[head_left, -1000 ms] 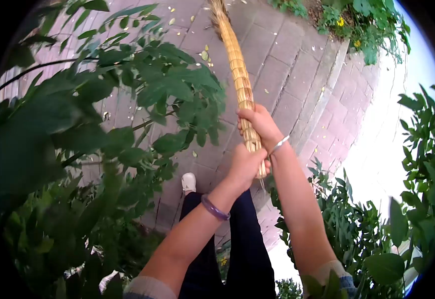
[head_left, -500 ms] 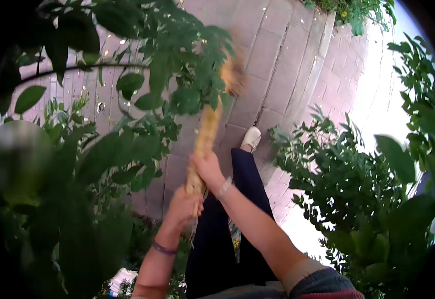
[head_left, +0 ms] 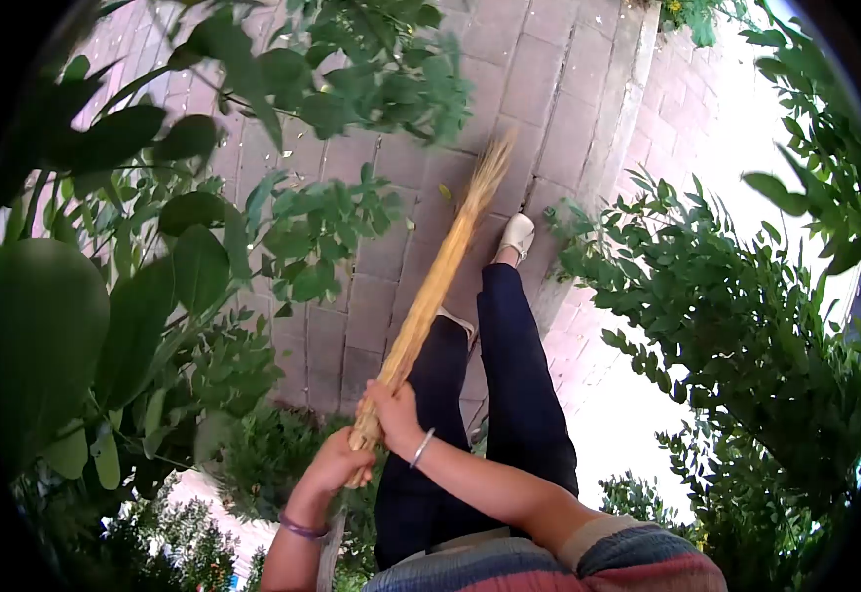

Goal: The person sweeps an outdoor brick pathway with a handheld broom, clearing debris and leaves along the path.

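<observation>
A straw broom (head_left: 430, 291) slants up and away from me, its frayed bristle tips (head_left: 490, 170) over the paving near my shoe. My left hand (head_left: 337, 462), with a dark bracelet on the wrist, is closed round the lower end of the bundle. Just above it, my right hand (head_left: 396, 414) wraps the same bundle, a silver bangle on that wrist. Both hands are in front of my dark trousers (head_left: 519, 345).
Pinkish paving (head_left: 376, 247) runs beneath, with a kerb line (head_left: 608, 123) to the right. Leafy branches (head_left: 193, 261) crowd the left side close to the camera. A dense green bush (head_left: 736, 306) stands on the right. My light shoe (head_left: 517, 235) rests on the paving.
The broom's bristle end has come out from behind the leaves and now shows whole, further right in view. My hands are lower in view, both still gripping it. The blur has eased.
</observation>
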A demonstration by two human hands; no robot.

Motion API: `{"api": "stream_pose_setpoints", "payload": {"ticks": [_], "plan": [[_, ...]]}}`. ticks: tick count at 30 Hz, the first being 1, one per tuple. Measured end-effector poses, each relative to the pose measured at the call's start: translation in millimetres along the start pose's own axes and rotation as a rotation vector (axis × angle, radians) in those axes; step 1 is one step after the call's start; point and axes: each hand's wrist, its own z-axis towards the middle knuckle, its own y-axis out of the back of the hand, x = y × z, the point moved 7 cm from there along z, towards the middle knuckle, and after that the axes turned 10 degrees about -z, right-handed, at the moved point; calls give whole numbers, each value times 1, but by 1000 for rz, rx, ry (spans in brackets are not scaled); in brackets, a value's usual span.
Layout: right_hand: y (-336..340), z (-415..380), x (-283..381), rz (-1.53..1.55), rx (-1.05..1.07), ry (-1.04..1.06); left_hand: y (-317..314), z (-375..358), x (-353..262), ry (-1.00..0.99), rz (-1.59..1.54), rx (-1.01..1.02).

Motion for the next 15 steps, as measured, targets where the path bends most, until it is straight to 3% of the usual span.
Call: {"api": "stream_pose_setpoints", "payload": {"ticks": [2,4,9,11,15], "plan": [[-26,21,-29,-36,91,-73,32,-4,11,26,-64,-95],[-58,46,-30,-80,233,-106,46,-2,-14,-73,-54,-180],[-96,63,34,-283,412,-84,19,26,-46,-439,-190,-262],[-92,59,25,-445,424,44,19,28,-17,-437,-313,-213],[-62,8,-23,-632,437,20,8,-3,67,-378,-520,-241]]}}
